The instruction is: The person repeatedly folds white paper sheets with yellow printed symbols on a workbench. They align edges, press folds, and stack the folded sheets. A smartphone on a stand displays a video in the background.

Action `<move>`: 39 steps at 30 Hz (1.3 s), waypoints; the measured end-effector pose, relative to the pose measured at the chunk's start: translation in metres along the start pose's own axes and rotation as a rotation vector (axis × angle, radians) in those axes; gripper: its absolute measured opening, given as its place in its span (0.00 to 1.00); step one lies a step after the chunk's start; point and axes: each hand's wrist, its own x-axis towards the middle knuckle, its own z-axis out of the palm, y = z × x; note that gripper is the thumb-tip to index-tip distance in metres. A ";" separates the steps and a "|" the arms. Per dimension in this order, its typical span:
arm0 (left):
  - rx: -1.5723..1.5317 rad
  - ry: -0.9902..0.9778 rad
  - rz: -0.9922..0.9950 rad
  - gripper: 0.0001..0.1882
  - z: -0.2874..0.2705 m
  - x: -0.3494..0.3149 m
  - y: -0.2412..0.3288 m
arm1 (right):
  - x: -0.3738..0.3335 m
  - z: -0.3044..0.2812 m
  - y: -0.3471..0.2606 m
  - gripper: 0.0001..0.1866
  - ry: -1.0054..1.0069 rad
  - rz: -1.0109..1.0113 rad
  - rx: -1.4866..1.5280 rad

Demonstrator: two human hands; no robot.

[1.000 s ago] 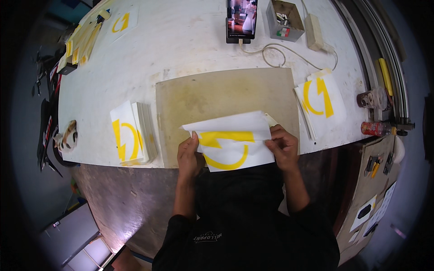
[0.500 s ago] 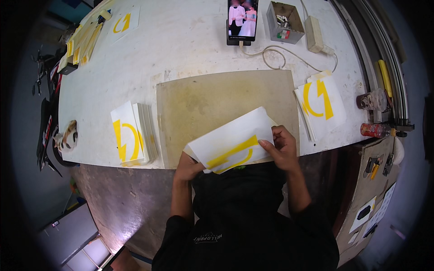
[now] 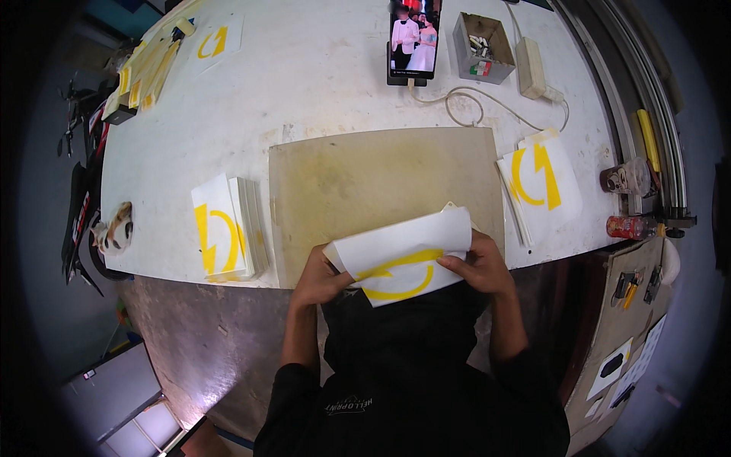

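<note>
Phone (image 3: 414,39) on stand (image 3: 399,79), grey box (image 3: 499,70) nearby

Between my left hand (image 3: 320,278) and right hand (image 3: 485,265), I log one sheet (image 3: 411,255): white, yellow bolt and arc. Just beyond them, mat (image 3: 381,167): beige, yellowish blotches. Left of my left hand, stack (image 3: 218,228): white, yellow bolt and arc; farther left, cat (image 3: 116,232): white, orange and dark patches. Right of my right hand, pile (image 3: 542,179): white, yellow again. Farther beyond, I enter box (image 3: 499,73): grey, red-and-green label (image 3: 480,68).
</note>
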 end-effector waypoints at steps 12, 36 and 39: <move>0.101 -0.264 -0.146 0.24 -0.008 0.013 0.000 | -0.005 -0.011 -0.005 0.16 -0.175 0.267 0.001; 0.084 -0.335 0.037 0.20 -0.009 0.021 -0.016 | 0.000 -0.001 0.002 0.20 -0.239 0.331 0.043; -0.032 -0.324 -0.114 0.17 -0.009 0.018 -0.015 | 0.001 0.001 0.001 0.20 -0.197 0.360 0.008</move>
